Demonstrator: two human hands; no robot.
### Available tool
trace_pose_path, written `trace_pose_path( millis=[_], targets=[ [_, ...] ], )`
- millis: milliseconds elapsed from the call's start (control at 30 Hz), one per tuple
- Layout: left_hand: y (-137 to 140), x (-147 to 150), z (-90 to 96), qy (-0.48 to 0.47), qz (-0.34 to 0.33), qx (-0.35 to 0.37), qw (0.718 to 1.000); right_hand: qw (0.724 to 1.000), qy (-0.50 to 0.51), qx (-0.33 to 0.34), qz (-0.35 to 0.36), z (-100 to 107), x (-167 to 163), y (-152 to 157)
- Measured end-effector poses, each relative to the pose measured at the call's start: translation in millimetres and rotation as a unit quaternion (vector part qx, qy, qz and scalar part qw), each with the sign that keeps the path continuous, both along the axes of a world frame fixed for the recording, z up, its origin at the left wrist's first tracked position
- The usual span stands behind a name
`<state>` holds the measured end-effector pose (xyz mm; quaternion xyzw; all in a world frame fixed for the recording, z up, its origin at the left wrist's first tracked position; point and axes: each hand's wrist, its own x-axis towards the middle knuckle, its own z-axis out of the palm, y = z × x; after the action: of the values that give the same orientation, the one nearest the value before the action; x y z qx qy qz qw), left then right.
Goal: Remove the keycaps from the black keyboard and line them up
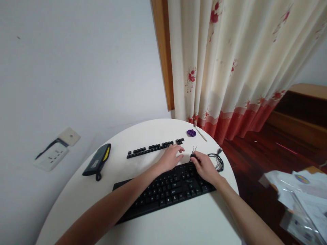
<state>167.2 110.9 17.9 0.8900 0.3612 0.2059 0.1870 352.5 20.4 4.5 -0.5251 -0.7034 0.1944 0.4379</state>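
A black keyboard (176, 192) lies across the white table under my forearms. My left hand (170, 158) is over the table just beyond its back edge, fingers apart and holding nothing that I can see. Close to those fingertips runs a row of loose black keycaps (145, 151). My right hand (205, 166), above the keyboard's right back corner, is closed on a small black keycap puller (193, 155) whose thin wire prongs point away from me. The palm hides part of the puller, and both arms cover some of the keys.
A coiled black cable (219, 162) lies by the table's right edge. Toward the back are a crumpled purple cloth (191, 133) and a slim brush (200, 133). A black case with a yellow patch (98, 160) rests at left. Curtains (224, 68) hang behind the table (150, 127).
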Motion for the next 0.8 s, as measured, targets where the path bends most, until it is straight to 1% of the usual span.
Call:
trace_pose_path(
  millis=[100,167,300,400,500,567,633,700,800],
  targets=[
    [-23.6,-3.0,7.0,0.013,-0.072,-0.058,0.996,0.999,-0.015,-0.016,0.033,0.2,0.3,-0.8],
    [-34.7,-3.4,10.2,0.027,-0.091,-0.073,0.993,0.998,-0.022,-0.027,0.055,1.5,0.7,-2.0],
    [-45.2,3.5,10.2,0.036,-0.09,-0.083,0.992,0.994,-0.045,-0.03,0.095,6.3,4.4,-4.5],
    [-46.9,13.0,6.2,0.016,-0.097,-0.089,0.991,0.991,-0.06,0.001,0.116,10.4,7.9,-5.5],
    [-46.3,19.9,1.0,0.007,-0.079,-0.099,0.992,0.988,-0.073,0.022,0.131,12.8,8.9,-6.0],
    [-45.2,21.7,-2.5,0.004,-0.066,-0.105,0.992,0.989,-0.085,0.017,0.116,12.0,7.8,-5.9],
    [-44.2,21.7,-5.7,-0.002,-0.057,-0.105,0.993,0.993,-0.092,0.001,0.075,8.9,5.8,-4.9],
    [-43.9,21.0,-8.5,-0.011,-0.058,-0.104,0.993,0.995,-0.087,-0.023,0.033,4.3,3.5,-3.1],
    [-45.0,20.1,-10.7,-0.029,-0.062,-0.105,0.992,0.997,-0.068,-0.046,-0.004,-3.0,0.3,0.2]
  ],
)
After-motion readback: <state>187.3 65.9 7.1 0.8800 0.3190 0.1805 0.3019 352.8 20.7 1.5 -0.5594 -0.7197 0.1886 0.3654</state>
